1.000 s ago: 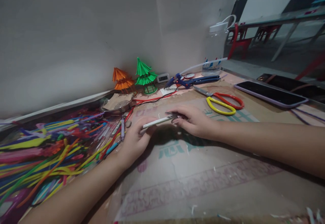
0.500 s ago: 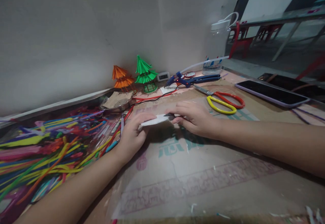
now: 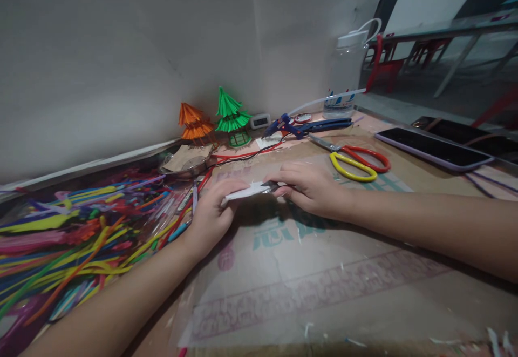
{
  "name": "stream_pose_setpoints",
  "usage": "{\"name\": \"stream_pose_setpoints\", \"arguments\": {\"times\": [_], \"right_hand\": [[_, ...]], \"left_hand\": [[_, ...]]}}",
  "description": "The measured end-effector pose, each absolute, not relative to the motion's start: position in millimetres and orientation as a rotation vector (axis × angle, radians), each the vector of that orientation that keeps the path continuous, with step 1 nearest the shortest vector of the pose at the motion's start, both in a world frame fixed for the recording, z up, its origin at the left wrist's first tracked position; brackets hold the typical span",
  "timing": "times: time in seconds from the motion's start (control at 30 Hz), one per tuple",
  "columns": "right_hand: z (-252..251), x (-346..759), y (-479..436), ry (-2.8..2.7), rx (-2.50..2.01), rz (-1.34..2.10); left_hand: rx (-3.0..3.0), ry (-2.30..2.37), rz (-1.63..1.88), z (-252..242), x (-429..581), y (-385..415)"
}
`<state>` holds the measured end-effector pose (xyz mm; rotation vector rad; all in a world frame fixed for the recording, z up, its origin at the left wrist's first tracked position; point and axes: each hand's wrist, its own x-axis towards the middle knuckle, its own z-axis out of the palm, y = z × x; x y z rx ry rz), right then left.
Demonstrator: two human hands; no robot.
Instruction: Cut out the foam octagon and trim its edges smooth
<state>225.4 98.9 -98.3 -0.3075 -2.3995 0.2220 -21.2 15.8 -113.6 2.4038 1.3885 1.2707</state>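
Observation:
My left hand [image 3: 218, 200] is closed on the left end of a thin white flat piece [image 3: 246, 190], fingers on top and thumb below. My right hand [image 3: 309, 189] pinches a small dark pointed thing [image 3: 270, 185] that touches the right end of the white piece; most of it is hidden by the fingers, and its kind cannot be made out. Both hands are just above a clear plastic sheet [image 3: 307, 287] with green and red print. To the right of my right hand lie scissors [image 3: 352, 163] with one yellow and one red handle.
Colourful pipe cleaners [image 3: 89, 233] fill the left side. At the back stand an orange tree [image 3: 195, 122] and a green tree [image 3: 232, 114], a blue glue gun [image 3: 285, 125] and a clear bottle [image 3: 345, 79]. A phone [image 3: 433, 148] lies at the right.
The white piece has tipped very slightly in the hands. Both hands keep nearly the same place and grip.

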Motion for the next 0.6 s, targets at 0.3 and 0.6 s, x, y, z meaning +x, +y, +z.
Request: {"name": "stream_pose_setpoints", "arguments": {"times": [0.3, 0.6], "right_hand": [[-97.6, 226.0, 98.6, -2.39, -0.272, 0.172], [-97.9, 226.6, 100.3, -2.366, -0.211, 0.129]], "left_hand": [[2.391, 1.383, 1.271, -114.0, -19.7, 15.8], [2.36, 1.365, 1.24, -116.8, -22.2, 16.7]]}}
